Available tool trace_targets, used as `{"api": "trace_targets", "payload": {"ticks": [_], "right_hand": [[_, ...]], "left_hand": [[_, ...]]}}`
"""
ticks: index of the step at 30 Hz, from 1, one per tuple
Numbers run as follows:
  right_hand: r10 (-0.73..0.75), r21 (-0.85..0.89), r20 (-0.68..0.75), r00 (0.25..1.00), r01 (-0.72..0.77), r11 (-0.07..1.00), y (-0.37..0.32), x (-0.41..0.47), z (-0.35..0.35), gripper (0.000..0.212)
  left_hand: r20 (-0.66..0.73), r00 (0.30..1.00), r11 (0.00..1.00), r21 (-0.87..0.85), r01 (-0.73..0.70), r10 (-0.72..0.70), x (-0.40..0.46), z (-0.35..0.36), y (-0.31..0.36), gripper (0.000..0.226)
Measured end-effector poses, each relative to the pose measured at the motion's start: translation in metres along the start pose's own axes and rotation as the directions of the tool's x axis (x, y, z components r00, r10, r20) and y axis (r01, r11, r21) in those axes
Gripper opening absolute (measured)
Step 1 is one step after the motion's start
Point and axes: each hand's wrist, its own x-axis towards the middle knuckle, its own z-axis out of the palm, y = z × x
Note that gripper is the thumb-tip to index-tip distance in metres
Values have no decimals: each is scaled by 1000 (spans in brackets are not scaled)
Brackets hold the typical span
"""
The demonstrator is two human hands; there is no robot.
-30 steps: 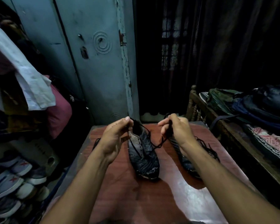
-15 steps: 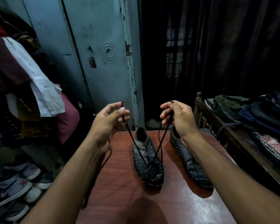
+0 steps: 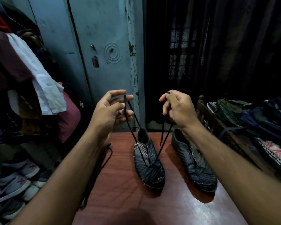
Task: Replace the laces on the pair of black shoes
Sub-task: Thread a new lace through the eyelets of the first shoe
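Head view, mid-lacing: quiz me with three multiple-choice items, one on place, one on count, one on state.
1. Where does the loose lace lie?
A. on the table, under the left forearm
B. inside the right-hand shoe
C. on the bed

2. How many black shoes stand on the table?
A. one
B. two
C. three

3. What state is the left-hand shoe's lace in?
A. knotted in a bow
B. lying slack across the table
C. both ends pulled up, one per hand

Answers:
A, it trails along the table's left edge.
B, left-hand shoe, right-hand shoe.
C, left hand and right hand each pinch an end.
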Motion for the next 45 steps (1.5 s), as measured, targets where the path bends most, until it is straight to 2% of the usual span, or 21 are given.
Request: {"api": "trace_targets", "payload": {"ticks": [3,8,10,12,13,14,16,18,19,22,24,27,31,32,33,35,37,39,41,43,45], "right_hand": [[1,-191,34,999,5,982,7,6,-3,39],[154,-484,138,978,-69,872,40,-10,-16,38],[192,-640,174,966,-37,767,56,-21,-22,35],[199,-794,184,962,26,608,71,-28,-23,25],[192,-814,191,963,46,579,73,-32,-21,19],[174,-800,213,961,69,596,72,-36,-17,20],[120,-680,322,939,141,719,70,-47,-7,39],[101,-575,438,893,192,795,66,-59,6,51],[77,-561,476,876,234,794,68,-64,11,48],[20,-550,461,887,268,791,85,-71,16,13],[44,-519,395,918,183,835,103,-75,11,17],[178,-518,230,957,-35,855,126,-83,3,21],[312,-283,43,949,-288,915,141,-95,-2,32],[327,-198,19,945,-317,928,140,-98,-1,31],[345,-110,11,939,-342,933,138,-101,2,29],[381,87,18,924,-381,920,137,-109,10,29],[391,214,38,920,-390,896,137,-117,17,27],[340,169,31,940,-340,925,140,-121,19,17],[290,64,4,957,-290,955,144,-120,19,8],[253,7,-24,967,-253,967,149,-113,19,18],[231,-20,-53,971,-233,972,155,-100,21,27]], "left_hand": [[28,1000,997,73,-11,9,1,-4,-1,54],[84,994,921,377,-96,69,-1,-11,-10,55],[139,989,877,468,-109,48,-4,-14,-16,55],[183,983,851,515,-106,11,-6,-18,-23,52],[206,978,847,522,-102,-9,-8,-19,-26,47],[239,971,849,518,-103,-28,-10,-19,-29,42],[314,947,845,522,-111,-70,-12,-17,-32,32],[391,912,797,586,-145,-121,-15,-12,-34,26],[435,890,773,608,-180,-135,-16,-8,-34,23],[534,832,793,567,-223,-148,-25,2,-37,29],[544,823,841,512,-174,-161,-28,0,-41,39],[552,804,847,518,-122,-221,-29,-12,-50,46],[564,697,824,563,67,-442,-37,-32,-73,56],[548,700,792,609,42,-458,-37,-37,-83,57],[527,734,736,675,-57,-427,-36,-41,-95,56],[477,833,581,775,-247,-282,-31,-44,-121,49],[433,885,540,793,-283,-171,-24,-41,-144,44],[432,888,518,802,-298,-159,-14,-34,-166,49],[432,878,440,843,-310,-208,-4,-27,-188,63],[368,899,378,888,-264,-237,6,-20,-205,70],[324,922,372,899,-230,-212,16,-15,-214,71]]}}
